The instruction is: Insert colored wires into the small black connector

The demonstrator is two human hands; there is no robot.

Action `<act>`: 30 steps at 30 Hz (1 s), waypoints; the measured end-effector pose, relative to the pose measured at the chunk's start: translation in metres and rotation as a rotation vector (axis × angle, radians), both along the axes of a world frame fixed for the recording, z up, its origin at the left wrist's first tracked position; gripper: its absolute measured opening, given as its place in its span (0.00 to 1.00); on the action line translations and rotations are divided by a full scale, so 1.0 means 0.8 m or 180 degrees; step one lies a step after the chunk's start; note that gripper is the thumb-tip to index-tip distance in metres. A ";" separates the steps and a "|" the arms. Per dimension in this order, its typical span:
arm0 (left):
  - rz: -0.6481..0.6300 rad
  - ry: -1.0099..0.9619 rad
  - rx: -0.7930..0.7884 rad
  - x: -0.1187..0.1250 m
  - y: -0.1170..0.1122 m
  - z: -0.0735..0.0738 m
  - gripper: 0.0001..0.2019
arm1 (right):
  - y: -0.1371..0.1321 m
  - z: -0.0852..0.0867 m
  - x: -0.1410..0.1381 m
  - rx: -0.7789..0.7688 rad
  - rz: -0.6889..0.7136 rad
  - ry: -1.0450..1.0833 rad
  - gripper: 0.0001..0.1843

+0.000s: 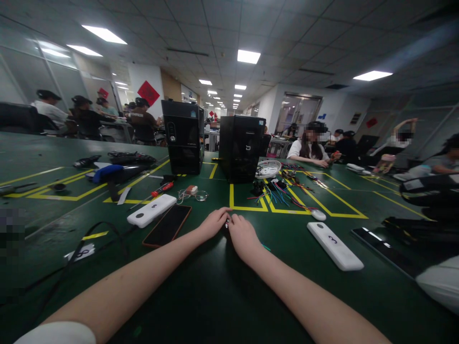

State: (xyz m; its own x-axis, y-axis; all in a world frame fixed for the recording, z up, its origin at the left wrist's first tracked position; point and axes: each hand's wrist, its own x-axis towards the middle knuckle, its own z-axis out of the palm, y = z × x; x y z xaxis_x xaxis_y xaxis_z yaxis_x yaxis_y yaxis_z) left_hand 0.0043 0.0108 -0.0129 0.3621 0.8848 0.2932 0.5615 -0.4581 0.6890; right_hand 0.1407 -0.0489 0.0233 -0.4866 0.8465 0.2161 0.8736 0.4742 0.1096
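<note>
My left hand [214, 222] and my right hand [244, 235] meet over the green table, fingertips together. Both are closed around a small dark-and-white piece [227, 223], mostly covered by the fingers, so its kind does not show. A short end of green wire [266, 247] sticks out beside my right wrist. Left of my left hand lies a dark phone with an orange-brown edge [168, 226]. Beyond my right hand a bundle of coloured wires [278, 192] spreads over the yellow tape lines.
Two black computer towers [182, 138] stand ahead, with a white basket [268, 168] beside the right one. White power banks [152, 210] lie on both sides. A red screwdriver [162, 189], glasses [201, 196] and a white mouse [318, 215] lie around. A person [311, 145] sits across the table.
</note>
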 end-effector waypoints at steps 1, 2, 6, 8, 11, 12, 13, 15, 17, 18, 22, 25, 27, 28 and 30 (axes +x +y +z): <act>0.0028 -0.0003 0.0010 0.000 0.001 0.000 0.17 | 0.003 -0.001 0.003 0.0055 0.0060 0.0011 0.18; 0.0070 0.0003 0.0023 -0.001 0.002 0.000 0.17 | 0.007 -0.003 0.007 0.0114 0.0112 0.0035 0.17; 0.0274 0.0152 0.0094 -0.002 0.004 0.001 0.17 | 0.017 -0.010 0.020 0.0291 0.0277 0.0242 0.18; 0.0327 0.0262 0.0126 -0.001 0.003 0.002 0.18 | 0.020 -0.014 0.021 0.0338 0.0307 0.0355 0.16; 0.0398 0.0390 0.0119 0.001 0.003 0.001 0.18 | 0.023 -0.019 0.020 0.0355 0.0247 0.0542 0.13; 0.0430 0.0424 0.0107 0.001 0.004 0.000 0.18 | 0.023 -0.020 0.019 0.0344 0.0226 0.0614 0.12; 0.0466 0.0465 0.0091 0.002 0.004 -0.001 0.18 | 0.024 -0.020 0.018 0.0327 0.0215 0.0691 0.12; 0.0534 0.0573 0.0051 0.003 0.004 -0.003 0.18 | 0.024 -0.020 0.018 0.0291 0.0228 0.0851 0.11; 0.0600 0.0701 0.0012 0.003 0.003 -0.004 0.18 | 0.024 -0.021 0.019 0.0277 0.0267 0.1015 0.11; 0.0627 0.0760 -0.0005 0.004 0.002 -0.003 0.18 | 0.024 -0.023 0.020 0.0280 0.0288 0.1100 0.11; 0.0664 0.0825 0.0008 0.006 -0.003 0.001 0.18 | 0.027 -0.030 0.026 0.0309 0.0405 0.1466 0.11; 0.0595 0.0706 0.0062 0.004 -0.004 0.002 0.18 | 0.034 -0.035 0.031 0.0247 0.0541 0.1678 0.12; 0.0530 0.0613 0.0085 0.001 -0.002 0.001 0.18 | 0.039 -0.035 0.034 0.0228 0.0614 0.1714 0.13; 0.0506 0.0577 0.0097 -0.001 -0.001 0.001 0.18 | 0.041 -0.035 0.034 0.0239 0.0634 0.1689 0.12; 0.0484 0.0545 0.0116 -0.004 0.001 -0.001 0.18 | 0.043 -0.032 0.034 0.0277 0.0643 0.1575 0.10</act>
State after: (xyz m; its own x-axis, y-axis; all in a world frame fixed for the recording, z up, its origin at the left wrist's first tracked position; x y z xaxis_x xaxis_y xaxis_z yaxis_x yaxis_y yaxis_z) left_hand 0.0014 0.0119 -0.0139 0.2726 0.9229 0.2718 0.7333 -0.3822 0.5623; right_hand 0.1680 -0.0142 -0.0025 -0.4602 0.7152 0.5260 0.7231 0.6457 -0.2453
